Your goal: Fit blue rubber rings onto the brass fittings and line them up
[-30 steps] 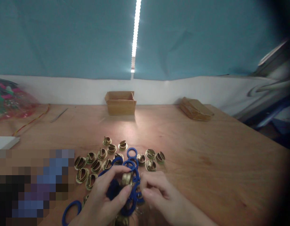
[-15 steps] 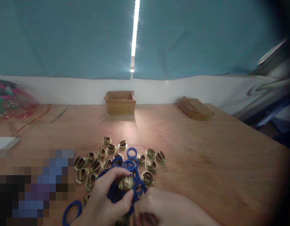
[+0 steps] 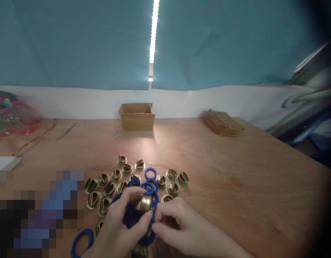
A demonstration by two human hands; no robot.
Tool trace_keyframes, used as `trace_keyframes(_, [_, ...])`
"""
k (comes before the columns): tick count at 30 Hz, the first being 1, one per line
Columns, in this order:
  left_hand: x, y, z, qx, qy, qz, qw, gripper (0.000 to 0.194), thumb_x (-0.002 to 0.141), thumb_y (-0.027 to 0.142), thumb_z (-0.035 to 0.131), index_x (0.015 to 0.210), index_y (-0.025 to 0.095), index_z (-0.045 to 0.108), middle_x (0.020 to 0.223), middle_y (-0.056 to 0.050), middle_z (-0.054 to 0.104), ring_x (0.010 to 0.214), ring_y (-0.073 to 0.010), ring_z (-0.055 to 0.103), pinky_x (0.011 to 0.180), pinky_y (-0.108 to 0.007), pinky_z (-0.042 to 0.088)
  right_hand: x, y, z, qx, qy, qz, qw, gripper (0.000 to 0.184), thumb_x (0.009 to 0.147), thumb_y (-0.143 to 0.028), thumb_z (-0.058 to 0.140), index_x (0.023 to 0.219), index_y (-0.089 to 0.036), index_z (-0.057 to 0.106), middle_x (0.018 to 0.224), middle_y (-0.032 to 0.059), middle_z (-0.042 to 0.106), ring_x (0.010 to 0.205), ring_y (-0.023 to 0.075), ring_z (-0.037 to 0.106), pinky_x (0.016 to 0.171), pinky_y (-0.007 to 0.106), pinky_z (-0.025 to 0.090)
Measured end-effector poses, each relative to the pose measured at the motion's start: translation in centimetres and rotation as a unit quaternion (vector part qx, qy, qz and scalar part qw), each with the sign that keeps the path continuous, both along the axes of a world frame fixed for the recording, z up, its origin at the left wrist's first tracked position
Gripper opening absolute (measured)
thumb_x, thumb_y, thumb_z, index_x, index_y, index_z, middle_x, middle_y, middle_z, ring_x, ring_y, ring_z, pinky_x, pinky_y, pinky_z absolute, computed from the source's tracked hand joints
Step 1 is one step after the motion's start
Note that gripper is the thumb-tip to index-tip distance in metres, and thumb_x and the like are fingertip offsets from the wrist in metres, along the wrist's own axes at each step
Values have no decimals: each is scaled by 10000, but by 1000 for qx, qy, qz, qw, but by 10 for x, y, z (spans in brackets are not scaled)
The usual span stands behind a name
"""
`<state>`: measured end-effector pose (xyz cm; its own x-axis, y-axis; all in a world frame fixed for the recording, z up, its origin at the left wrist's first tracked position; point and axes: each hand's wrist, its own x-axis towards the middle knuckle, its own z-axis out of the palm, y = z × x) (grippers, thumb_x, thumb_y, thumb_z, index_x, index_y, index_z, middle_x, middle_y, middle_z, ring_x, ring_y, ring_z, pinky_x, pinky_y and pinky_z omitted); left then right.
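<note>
Brass piece: a small round brass part (image 3: 145, 203) is pinched between the thumb and fingers of the left hand (image 3: 122, 225), just above the counter, at the near edge of the pile.
Blue rings in hand: several blue rings (image 3: 133, 216) are bunched in the same left hand, below and around the brass part; some hang toward the right hand.
Left hand: closed, grasping the brass part and the bunch of rings together.
Right hand: the right hand (image 3: 181, 229) is just beside the left, its fingertips pinched on a blue ring at the edge of the bunch; the fingers of the two hands nearly touch.
Brass pile: many more brass pieces (image 3: 108, 188) lie on the counter just beyond and to the left of the left hand, others (image 3: 176, 179) beyond the right hand.
Loose rings: one blue ring (image 3: 150, 174) lies among the brass beyond the hands; a bigger blue ring (image 3: 81, 243) lies left of the left hand.
Counter: the wooden counter (image 3: 235, 168) carries all this.
Far from hands: an open cardboard box (image 3: 137, 116) and a flat brown packet (image 3: 223, 123) stand well apart, at the far edge.
</note>
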<state>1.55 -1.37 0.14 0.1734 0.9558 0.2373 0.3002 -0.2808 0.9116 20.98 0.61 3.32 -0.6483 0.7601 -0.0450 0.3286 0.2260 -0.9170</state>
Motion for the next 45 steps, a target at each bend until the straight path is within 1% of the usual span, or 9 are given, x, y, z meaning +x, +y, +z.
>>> trace_keyframes(5, [0, -1, -2, 44, 47, -13, 998, 377, 781, 88, 636, 1118, 231, 549, 940, -15, 735, 814, -162, 727, 738, -248, 591, 0, 1, -2, 7, 6, -58, 998, 204, 891, -236, 551, 698, -178, 521, 599, -58, 454, 548, 83, 419, 503, 192, 313])
trace_keyframes(9, [-1, -1, 0, 94, 89, -22, 991, 411, 768, 74, 643, 1131, 237, 540, 983, -24, 719, 852, -170, 717, 755, -253, 582, -2, 3, -3, 5, 14, -77, 997, 160, 902, -229, 535, 750, -183, 527, 604, -59, 453, 549, 86, 418, 499, 200, 297])
trace_keyframes(16, [2, 2, 4, 136, 80, -33, 987, 387, 781, 39, 630, 1104, 234, 550, 1015, -32, 707, 933, -175, 702, 819, -254, 567, -5, 2, -6, -6, 17, -91, 996, 176, 939, -267, 508, 784, -184, 519, 623, -59, 448, 565, 92, 410, 503, 211, 286])
trace_keyframes(23, [-1, 0, -1, 119, 97, -21, 988, 406, 823, 86, 652, 1171, 256, 532, 1150, -58, 670, 1095, -207, 650, 940, -324, 542, -3, 1, -7, -24, 53, -94, 994, 275, 995, -364, 445, 801, -181, 512, 687, -43, 434, 621, 106, 395, 549, 230, 311])
trace_keyframes(27, [-1, 0, 0, 113, 108, -17, 988, 460, 806, 104, 666, 1216, 249, 514, 1210, -75, 662, 1135, -230, 646, 974, -348, 538, -3, 3, -11, -143, 132, -90, 977, 332, 984, -488, 455, 833, -193, 485, 614, -79, 353, 516, 83, 309, 474, 209, 258])
trace_keyframes(29, [-2, -1, -1, 110, 113, -20, 987, 477, 821, 103, 646, 1247, 263, 499, 1175, -57, 692, 1072, -212, 684, 937, -321, 561, -3, 4, -13, -213, 163, -86, 960, 359, 961, -541, 475, 842, -203, 461, 564, -107, 293, 444, 68, 236, 422, 200, 199])
trace_keyframes(31, [-2, -2, -2, 108, 117, -22, 987, 485, 832, 104, 633, 1265, 273, 494, 1143, -42, 717, 1017, -200, 710, 896, -294, 579, -4, 4, -13, -241, 176, -86, 951, 387, 936, -574, 501, 837, -204, 450, 544, -118, 285, 421, 61, 219, 402, 196, 176])
trace_keyframes(40, [0, -2, -3, 131, 92, -27, 987, 471, 839, 62, 594, 1260, 261, 527, 1160, -48, 719, 1056, -194, 698, 903, -265, 570, -4, 6, -13, -185, 126, -88, 971, 375, 978, -527, 454, 828, -185, 490, 539, -89, 400, 458, 75, 338, 440, 196, 254])
trace_keyframes(45, [3, -4, -3, 121, 60, -11, 991, 435, 827, 48, 607, 1197, 272, 562, 1077, -14, 734, 968, -163, 716, 848, -226, 573, -5, 5, -16, -170, 116, -108, 973, 324, 1002, -452, 442, 808, -195, 484, 545, -85, 406, 454, 76, 353, 438, 202, 265])
